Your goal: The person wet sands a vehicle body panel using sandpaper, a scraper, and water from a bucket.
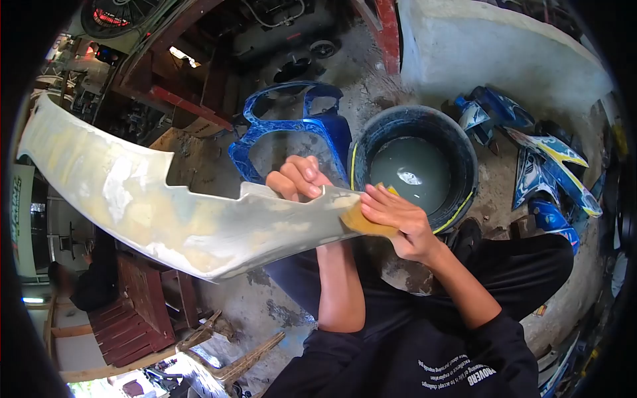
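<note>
A long curved motorcycle body panel [126,182], patchy with white, grey and yellowish filler, stretches from the far left to the middle of the head view. My left hand [298,178] grips its upper edge near the narrow end, fingers curled over it; the forearm passes underneath. On that narrow end, my right hand [401,222] presses a folded yellow-brown sheet of sandpaper [361,222] flat against the surface. Just beyond the right hand stands a black bucket [468,159] of cloudy grey water, partly hidden by the fingers and the sandpaper.
A blue fairing frame [325,129] lies on the concrete floor behind the panel. Several blue, white and yellow body parts [551,166] are piled at right beside a low pale wall [504,53]. At lower left are a red-brown wooden bench [136,298] and another person [96,278].
</note>
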The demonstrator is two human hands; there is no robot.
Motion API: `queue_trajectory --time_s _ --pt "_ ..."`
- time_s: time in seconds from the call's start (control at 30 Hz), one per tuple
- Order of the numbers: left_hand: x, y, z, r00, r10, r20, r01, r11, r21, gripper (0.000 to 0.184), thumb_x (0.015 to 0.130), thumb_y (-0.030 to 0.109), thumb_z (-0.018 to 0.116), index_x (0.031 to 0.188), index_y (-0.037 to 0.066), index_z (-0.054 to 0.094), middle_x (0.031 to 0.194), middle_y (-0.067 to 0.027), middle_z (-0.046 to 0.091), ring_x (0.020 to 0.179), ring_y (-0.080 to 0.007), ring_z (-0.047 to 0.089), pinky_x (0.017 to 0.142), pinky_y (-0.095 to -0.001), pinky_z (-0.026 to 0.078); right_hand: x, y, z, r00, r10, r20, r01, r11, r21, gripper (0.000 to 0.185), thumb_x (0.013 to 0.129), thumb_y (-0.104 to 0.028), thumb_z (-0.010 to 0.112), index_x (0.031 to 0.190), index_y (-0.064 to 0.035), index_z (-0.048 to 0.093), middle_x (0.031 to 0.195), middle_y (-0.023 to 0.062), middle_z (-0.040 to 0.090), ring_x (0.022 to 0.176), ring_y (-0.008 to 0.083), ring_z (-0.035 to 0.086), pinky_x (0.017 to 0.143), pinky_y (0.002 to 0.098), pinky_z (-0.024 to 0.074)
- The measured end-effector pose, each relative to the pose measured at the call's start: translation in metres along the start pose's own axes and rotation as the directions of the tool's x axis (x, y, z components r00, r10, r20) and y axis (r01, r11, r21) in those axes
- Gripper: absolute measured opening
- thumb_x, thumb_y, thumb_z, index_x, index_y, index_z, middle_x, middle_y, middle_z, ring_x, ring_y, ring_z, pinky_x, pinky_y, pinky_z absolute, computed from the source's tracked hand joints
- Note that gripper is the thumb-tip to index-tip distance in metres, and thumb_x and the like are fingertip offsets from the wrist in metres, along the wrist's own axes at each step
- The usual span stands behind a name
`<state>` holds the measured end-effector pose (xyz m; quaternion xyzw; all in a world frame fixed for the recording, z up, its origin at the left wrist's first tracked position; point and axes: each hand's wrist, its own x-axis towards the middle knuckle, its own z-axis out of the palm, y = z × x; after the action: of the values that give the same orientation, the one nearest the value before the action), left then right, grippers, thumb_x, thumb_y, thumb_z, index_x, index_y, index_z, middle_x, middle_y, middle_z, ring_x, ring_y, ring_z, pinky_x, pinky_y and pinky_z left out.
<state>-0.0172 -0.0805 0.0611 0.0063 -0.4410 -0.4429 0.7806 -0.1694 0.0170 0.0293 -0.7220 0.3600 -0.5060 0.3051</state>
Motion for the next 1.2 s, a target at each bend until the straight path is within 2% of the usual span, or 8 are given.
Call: queue_trajectory --time_s 0.1,0.17,0.27,0.3,0.33,0.5,0.6,1.2 --pt "-0.001 0.001 0.006 0.999 0.025 0.038 -0.027 0.998 0.055 0.024 0.093 0.025 0.060 0.079 0.016 0.041 0.070 -0.0001 0.046 0.082 -0.0150 0.049 0.081 -0.0313 0.038 0.037 -0.020 0.007 0.996 -0.078 -0.036 0.078 0.997 0.004 0.063 0.070 0.009 0.058 0.131 -0.0075 0.060 0.138 0.0107 0.055 0.135 0.0311 0.045 0.116 0.0477 0.0288" --pt "-0.009 0.009 0.011 0.994 -0.065 -0.087 0.106 0.746 0.657 0.020 0.094 0.023 0.056 0.082 0.015 0.041 0.074 -0.0008 0.044 0.082 -0.0149 0.048 0.081 -0.0303 0.038 0.067 -0.045 0.013 0.988 -0.148 -0.043 0.148 0.989 -0.001 0.063 0.069 0.009 0.056 0.129 -0.0060 0.061 0.137 0.0126 0.056 0.134 0.0325 0.045 0.115 0.0479 0.0287" --pt "-0.011 0.020 0.027 0.989 -0.085 -0.120 0.142 0.330 0.933 0.018 0.094 0.022 0.054 0.083 0.015 0.041 0.077 -0.0013 0.044 0.085 -0.0149 0.047 0.082 -0.0294 0.037 0.068 -0.050 0.014 0.980 -0.198 -0.038 0.198 0.980 0.008 0.062 0.068 0.009 0.055 0.128 -0.0049 0.062 0.136 0.0143 0.057 0.134 0.0339 0.046 0.115 0.0485 0.0290" --pt "-0.006 0.012 0.014 0.999 -0.049 -0.016 0.050 0.830 0.556 0.020 0.094 0.023 0.055 0.081 0.016 0.042 0.074 -0.0009 0.047 0.086 -0.0148 0.048 0.083 -0.0298 0.036 0.063 -0.048 0.013 0.982 -0.186 -0.029 0.186 0.982 0.018 0.062 0.068 0.008 0.056 0.128 -0.0053 0.062 0.136 0.0140 0.057 0.134 0.0340 0.045 0.115 0.0490 0.0294" --pt "-0.001 0.005 0.001 0.996 -0.013 0.089 0.018 0.998 -0.054 0.023 0.095 0.024 0.056 0.079 0.017 0.042 0.071 -0.0006 0.050 0.087 -0.0146 0.048 0.084 -0.0303 0.036 0.048 -0.036 0.012 0.985 -0.171 -0.013 0.171 0.985 0.011 0.062 0.073 0.005 0.059 0.133 -0.0102 0.059 0.141 0.0089 0.053 0.134 0.0304 0.045 0.114 0.0463 0.0323" --pt "-0.001 -0.001 -0.006 0.993 -0.024 0.119 0.034 0.997 -0.076 0.026 0.093 0.026 0.061 0.077 0.018 0.043 0.066 0.0012 0.052 0.088 -0.0139 0.049 0.086 -0.0323 0.035 0.009 -0.010 0.005 0.999 -0.038 -0.016 0.036 0.993 -0.109 0.062 0.073 0.006 0.057 0.133 -0.0091 0.058 0.140 0.0105 0.054 0.134 0.0301 0.046 0.114 0.0465 0.0314" --pt "-0.002 -0.001 0.020 0.995 -0.027 -0.100 0.033 0.998 0.060 0.032 0.091 0.031 0.062 0.072 0.018 0.040 0.061 0.0023 0.048 0.077 -0.0131 0.044 0.076 -0.0299 0.034 0.046 -0.034 0.013 0.989 -0.116 -0.093 0.114 0.993 -0.028 0.063 0.070 0.008 0.052 0.132 -0.0029 0.058 0.140 0.0163 0.053 0.136 0.0331 0.043 0.115 0.0475 0.0287" --pt "-0.014 -0.004 0.011 0.988 -0.141 0.070 0.146 0.986 -0.075 0.030 0.092 0.029 0.062 0.074 0.018 0.041 0.062 0.0025 0.048 0.080 -0.0133 0.046 0.078 -0.0308 0.035 0.097 -0.079 0.008 0.978 -0.207 0.004 0.206 0.972 -0.112 0.066 0.072 0.000 0.063 0.136 -0.0140 0.056 0.142 0.0051 0.052 0.137 0.0247 0.043 0.116 0.0494 0.0259"
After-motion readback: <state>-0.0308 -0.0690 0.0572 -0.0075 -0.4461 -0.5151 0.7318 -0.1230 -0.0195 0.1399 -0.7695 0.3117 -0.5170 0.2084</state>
